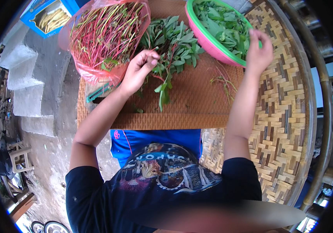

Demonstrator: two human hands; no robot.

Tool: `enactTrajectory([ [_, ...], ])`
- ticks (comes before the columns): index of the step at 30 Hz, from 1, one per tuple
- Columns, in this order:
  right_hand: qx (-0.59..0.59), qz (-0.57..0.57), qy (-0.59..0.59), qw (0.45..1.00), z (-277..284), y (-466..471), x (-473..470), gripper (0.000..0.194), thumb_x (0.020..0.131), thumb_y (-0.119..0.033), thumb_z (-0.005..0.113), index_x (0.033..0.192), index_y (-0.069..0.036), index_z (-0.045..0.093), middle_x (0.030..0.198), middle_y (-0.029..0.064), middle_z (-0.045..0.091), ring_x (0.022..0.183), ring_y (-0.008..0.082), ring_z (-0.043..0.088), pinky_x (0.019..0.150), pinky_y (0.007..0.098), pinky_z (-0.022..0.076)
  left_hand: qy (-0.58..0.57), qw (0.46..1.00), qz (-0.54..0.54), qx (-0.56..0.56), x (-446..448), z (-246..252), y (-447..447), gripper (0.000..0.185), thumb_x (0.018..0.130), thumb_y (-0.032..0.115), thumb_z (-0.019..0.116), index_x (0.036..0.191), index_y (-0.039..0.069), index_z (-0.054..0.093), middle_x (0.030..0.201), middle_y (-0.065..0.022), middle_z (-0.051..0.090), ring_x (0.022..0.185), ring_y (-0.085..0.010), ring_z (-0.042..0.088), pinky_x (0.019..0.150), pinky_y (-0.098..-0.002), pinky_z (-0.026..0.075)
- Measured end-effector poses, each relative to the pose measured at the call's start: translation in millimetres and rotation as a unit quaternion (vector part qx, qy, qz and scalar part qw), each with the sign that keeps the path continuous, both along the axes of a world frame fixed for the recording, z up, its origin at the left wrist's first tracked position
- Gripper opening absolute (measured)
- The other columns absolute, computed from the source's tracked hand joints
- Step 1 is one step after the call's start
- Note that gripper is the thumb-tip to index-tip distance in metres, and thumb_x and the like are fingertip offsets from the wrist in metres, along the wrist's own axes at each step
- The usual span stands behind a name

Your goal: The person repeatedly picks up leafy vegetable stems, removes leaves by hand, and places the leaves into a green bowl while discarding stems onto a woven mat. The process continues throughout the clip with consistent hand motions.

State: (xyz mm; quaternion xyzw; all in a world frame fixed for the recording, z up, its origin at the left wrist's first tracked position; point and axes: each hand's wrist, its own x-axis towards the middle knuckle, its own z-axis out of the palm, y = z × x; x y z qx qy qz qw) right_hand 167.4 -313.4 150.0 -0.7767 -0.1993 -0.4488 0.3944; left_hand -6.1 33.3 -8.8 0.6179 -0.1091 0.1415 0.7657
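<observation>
My left hand (141, 68) has its fingers curled on a thin reddish stem, in front of a heap of cut leafy greens (181, 43). Green leaves (163, 93) hang just below that hand. Slightly blurred, my right hand (259, 51) is over the right rim of a green and pink plastic basket (213, 48), its fingers apart and no leaf visible in them. Plucked green leaves (221, 26) fill the basket. Left of the heap, a reddish translucent plastic bag (80, 65) holds many bare red and green stems (105, 35).
The greens rest on a brown woven-pattern table (195, 93). A green-handled cutter (98, 92) lies by the bag, and loose stems (224, 83) lie right. Beyond are a blue box (49, 17), concrete steps (29, 99), a plastic stool (22, 157) and a woven bamboo surface (283, 116).
</observation>
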Motion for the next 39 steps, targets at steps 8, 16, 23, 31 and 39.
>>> enactTrajectory([
  [8, -0.131, -0.033, -0.082, 0.987, 37, 12, 3, 0.017, 0.107, -0.022, 0.079, 0.117, -0.011, 0.088, 0.115, 0.0054, 0.084, 0.110, 0.0268, 0.075, 0.100, 0.0363, 0.0568, 0.006, 0.998, -0.053, -0.034, 1, 3, 0, 0.016, 0.115, 0.014, 0.073, 0.129, 0.006, 0.071, 0.109, 0.0063, 0.067, 0.105, -0.0048, 0.061, 0.102, -0.0260, 0.050],
  [16, -0.245, 0.349, 0.141, 0.894, -20, 91, -109, 0.050, 0.097, -0.034, 0.091, 0.137, -0.005, 0.080, 0.131, 0.0105, 0.080, 0.124, 0.0291, 0.072, 0.111, 0.0430, 0.0550, -0.017, 1.000, -0.003, -0.009, 2, 4, -9, 0.027, 0.112, 0.014, 0.076, 0.137, 0.006, 0.068, 0.113, 0.0032, 0.066, 0.108, -0.0074, 0.062, 0.105, -0.0289, 0.051],
  [23, -0.251, 0.385, 0.151, 0.875, -74, 114, -115, 0.043, 0.088, -0.020, 0.093, 0.126, -0.007, 0.081, 0.112, 0.0082, 0.083, 0.108, 0.0339, 0.075, 0.096, 0.0489, 0.0592, -0.073, 0.992, 0.059, 0.081, 2, 12, -4, 0.025, 0.110, 0.010, 0.077, 0.134, 0.004, 0.072, 0.117, -0.0015, 0.072, 0.110, -0.0108, 0.066, 0.102, -0.0313, 0.056],
  [31, -0.082, 0.441, 0.212, 0.868, -124, 108, -88, 0.027, 0.092, 0.006, 0.083, 0.118, -0.001, 0.083, 0.104, 0.0113, 0.083, 0.100, 0.0292, 0.078, 0.091, 0.0427, 0.0618, -0.120, 0.934, 0.070, 0.329, -2, 23, 1, 0.017, 0.103, 0.016, 0.082, 0.114, 0.003, 0.080, 0.104, -0.0137, 0.081, 0.096, -0.0321, 0.079, 0.088, -0.0420, 0.060],
  [39, -0.089, 0.435, 0.150, 0.883, -132, 98, -89, 0.030, 0.085, 0.008, 0.087, 0.111, -0.004, 0.086, 0.101, 0.0083, 0.083, 0.100, 0.0303, 0.076, 0.091, 0.0416, 0.0607, -0.157, 0.893, 0.056, 0.419, -10, 30, -4, 0.013, 0.095, 0.019, 0.088, 0.101, 0.008, 0.084, 0.093, -0.0079, 0.083, 0.085, -0.0301, 0.080, 0.080, -0.0418, 0.058],
])
